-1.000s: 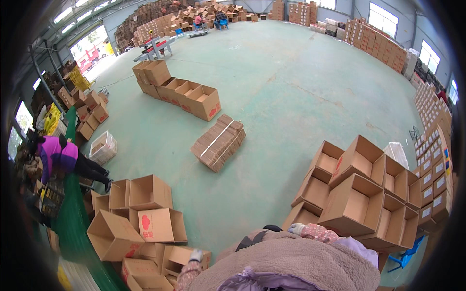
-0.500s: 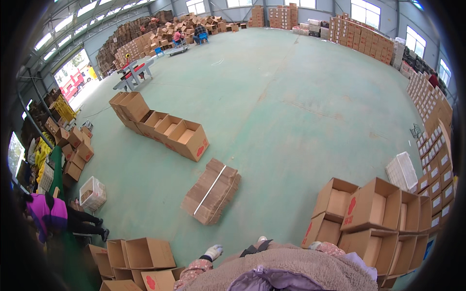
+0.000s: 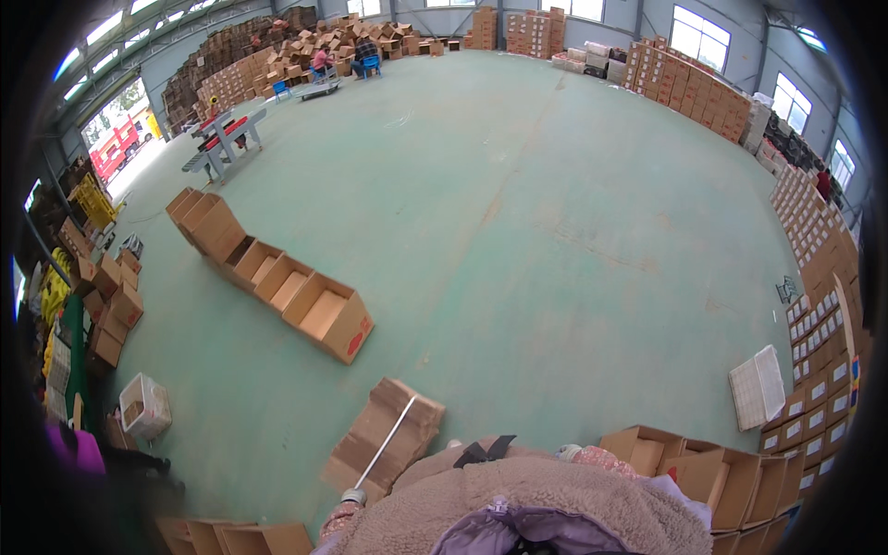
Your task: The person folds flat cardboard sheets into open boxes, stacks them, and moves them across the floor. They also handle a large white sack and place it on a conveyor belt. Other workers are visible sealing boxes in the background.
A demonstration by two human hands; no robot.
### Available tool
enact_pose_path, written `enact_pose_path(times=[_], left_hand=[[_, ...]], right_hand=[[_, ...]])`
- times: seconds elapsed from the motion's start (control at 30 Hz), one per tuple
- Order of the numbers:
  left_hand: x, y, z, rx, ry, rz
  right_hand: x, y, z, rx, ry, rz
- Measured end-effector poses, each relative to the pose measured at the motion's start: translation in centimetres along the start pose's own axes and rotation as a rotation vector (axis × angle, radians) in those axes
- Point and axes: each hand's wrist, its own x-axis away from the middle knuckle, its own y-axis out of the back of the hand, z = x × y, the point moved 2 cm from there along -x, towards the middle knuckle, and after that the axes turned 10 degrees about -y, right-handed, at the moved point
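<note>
Since the earlier frame, the bundle (image 3: pixel 377 435) is coming nearer to the coat (image 3: pixel 555 490), and the left hand (image 3: pixel 353 497) is now appearing at its near end. The bundle is lying on the floor (image 3: pixel 555 342), in front. Whether this hand is grasping or only passing, I cannot tell; the right hand (image 3: pixel 569 452), near the open boxes (image 3: pixel 638 448), is also not showing its grip. Approaching the bundle seems the step in hand; the next move is probably calling for bending and taking the strap (image 3: pixel 393 432).

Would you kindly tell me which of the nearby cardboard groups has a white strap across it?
The flattened bundle by the person's left hand; the nearby boxes stand open and show none.
</note>
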Motion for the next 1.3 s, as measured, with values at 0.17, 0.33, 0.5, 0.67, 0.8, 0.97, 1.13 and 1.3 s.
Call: enact_pose_path(times=[0.17,0.33,0.5,0.67,0.8,0.97,1.13,1.3], left_hand=[[-10.5,14.8,-16.7,0.006,-0.357,-0.284],[-16.9,26.5,-37.1,-0.064,-0.68,-0.388],[-22.5,31.2,-48.4,-0.141,-0.937,-0.375],[-26.9,31.2,-47.5,0.069,-0.501,0.032],[-29.3,32.9,-45.0,-0.113,-0.598,0.02],[-37.0,38.4,-44.4,0.055,-0.098,0.069],[-48.8,49.4,-52.9,0.041,-0.052,-0.027],[-57.5,65.6,-71.5,0.048,-0.405,-0.247]], right_hand=[[-3.1,7.2,2.6,-0.793,-0.311,0.01],[-7.8,13.0,4.5,-0.263,-0.331,0.106],[-17.4,22.3,6.7,-0.144,-0.377,0.092],[-27.7,35.3,9.8,-0.183,-0.447,-0.009],[-36.8,46.3,14.7,-0.266,-0.337,-0.14],[-46.1,54.4,22.8,-0.228,-0.27,-0.056],[-52.1,61.5,31.9,0.112,-0.053,0.021],[-54.8,69.1,38.9,-0.338,-0.142,0.025]])
